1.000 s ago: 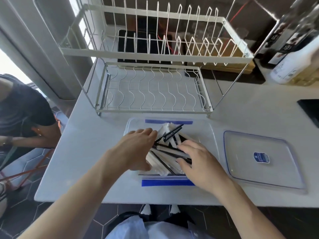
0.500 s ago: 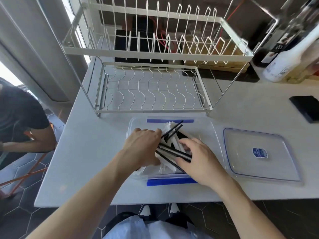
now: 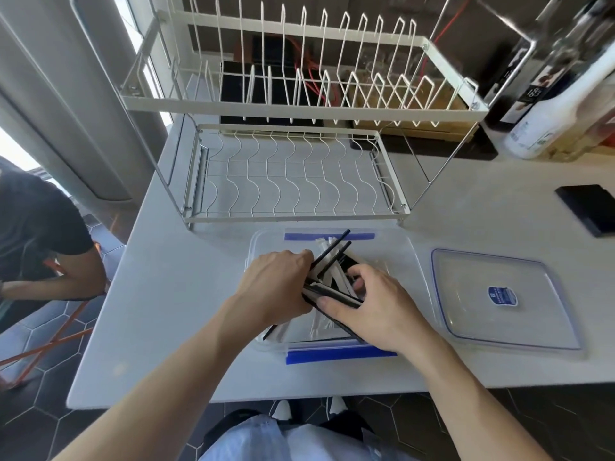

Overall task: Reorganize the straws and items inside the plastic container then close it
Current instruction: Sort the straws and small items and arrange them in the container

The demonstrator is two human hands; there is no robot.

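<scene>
A clear plastic container (image 3: pixel 404 254) with blue clips stands open near the table's front edge. Inside lie black straws (image 3: pixel 332 249) and white paper-wrapped straws (image 3: pixel 337 279), crossing each other. My left hand (image 3: pixel 278 284) is closed around a bundle of black straws, whose ends stick out past it toward the far side. My right hand (image 3: pixel 372 304) presses on the same bundle from the right, thumb under it and fingers curled over the wrapped straws. The container's clear lid (image 3: pixel 499 297), with a blue label, lies flat on the table to the right.
A white two-tier wire dish rack (image 3: pixel 293 168) stands just behind the container. A black flat object (image 3: pixel 590 207) lies at the right edge. Bottles (image 3: pixel 552 104) stand at the back right. A person in a black shirt (image 3: pixel 36 234) sits below the table's left side.
My left hand has closed tighter around the black straws and my right hand has slid in against the bundle, gathering it toward the container's left half. The camera has tilted slightly.
</scene>
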